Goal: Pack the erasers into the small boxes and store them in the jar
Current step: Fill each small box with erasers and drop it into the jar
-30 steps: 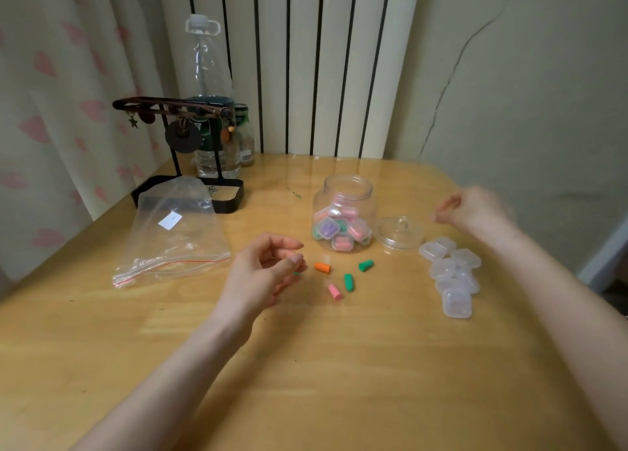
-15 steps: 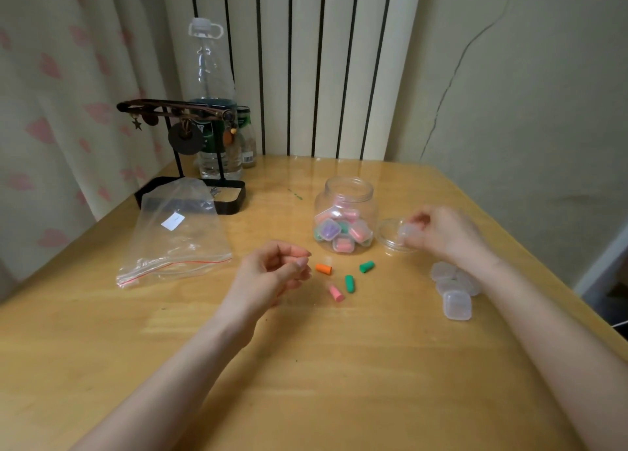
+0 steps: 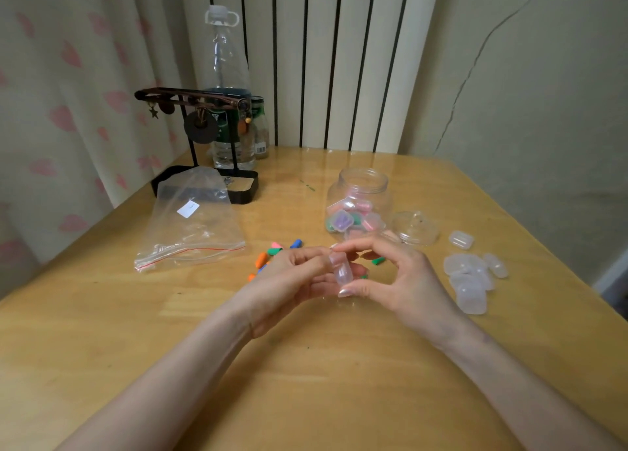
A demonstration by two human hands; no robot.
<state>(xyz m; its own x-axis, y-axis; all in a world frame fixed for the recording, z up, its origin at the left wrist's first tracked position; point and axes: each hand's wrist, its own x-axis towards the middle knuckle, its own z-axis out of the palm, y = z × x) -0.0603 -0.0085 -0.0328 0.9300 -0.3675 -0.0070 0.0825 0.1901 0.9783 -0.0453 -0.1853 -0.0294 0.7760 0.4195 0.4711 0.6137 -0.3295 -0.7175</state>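
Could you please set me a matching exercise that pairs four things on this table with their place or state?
Things:
1. jar
2. jar lid
3. zip bag
4. clear small box

Places or states:
A. pinched by the right hand, with the left hand at it
B. lies on the table just right of the jar
C. stands open with filled boxes inside
D. lies flat, farthest left of the four

Pairs: 1-C, 2-B, 3-D, 4-A
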